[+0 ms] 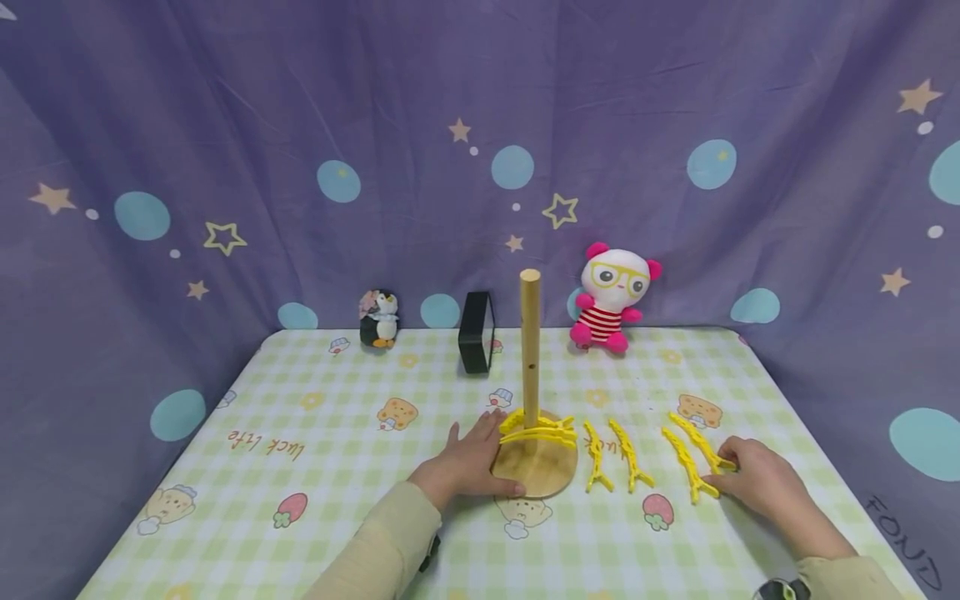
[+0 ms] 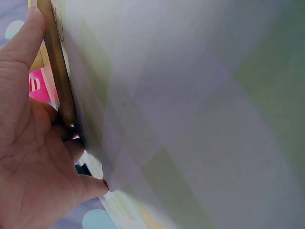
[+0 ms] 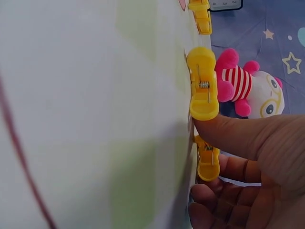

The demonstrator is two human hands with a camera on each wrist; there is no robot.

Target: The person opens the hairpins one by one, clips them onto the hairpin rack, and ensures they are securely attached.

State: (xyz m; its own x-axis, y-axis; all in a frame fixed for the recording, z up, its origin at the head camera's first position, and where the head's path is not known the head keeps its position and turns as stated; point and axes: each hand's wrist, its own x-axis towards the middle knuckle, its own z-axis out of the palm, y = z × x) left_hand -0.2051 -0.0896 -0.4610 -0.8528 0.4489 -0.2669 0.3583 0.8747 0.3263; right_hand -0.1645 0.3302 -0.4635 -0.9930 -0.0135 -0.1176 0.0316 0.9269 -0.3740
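In the head view a wooden stand (image 1: pixel 531 350) has an upright post on a round base (image 1: pixel 536 479). My left hand (image 1: pixel 468 458) holds the base's left side, thumb at the front and fingers farther back; in the left wrist view that thumb lies on the base edge. Yellow hair clips (image 1: pixel 551 435) lie across the base by the post's foot. At the right, my right hand (image 1: pixel 757 477) has thumb and index finger about the tail of a yellow hair clip (image 3: pixel 208 162). Beside it lies another hair clip (image 3: pixel 204 83), near the thumb.
Two more yellow clips, a left one (image 1: pixel 595 454) and a right one (image 1: pixel 630 450), lie between the base and my right hand. Behind stand a penguin toy (image 1: pixel 380 321), a black box-shaped device (image 1: pixel 475 333) and a pink panda plush (image 1: pixel 611 300). A checked cloth (image 1: pixel 337 500) covers the table.
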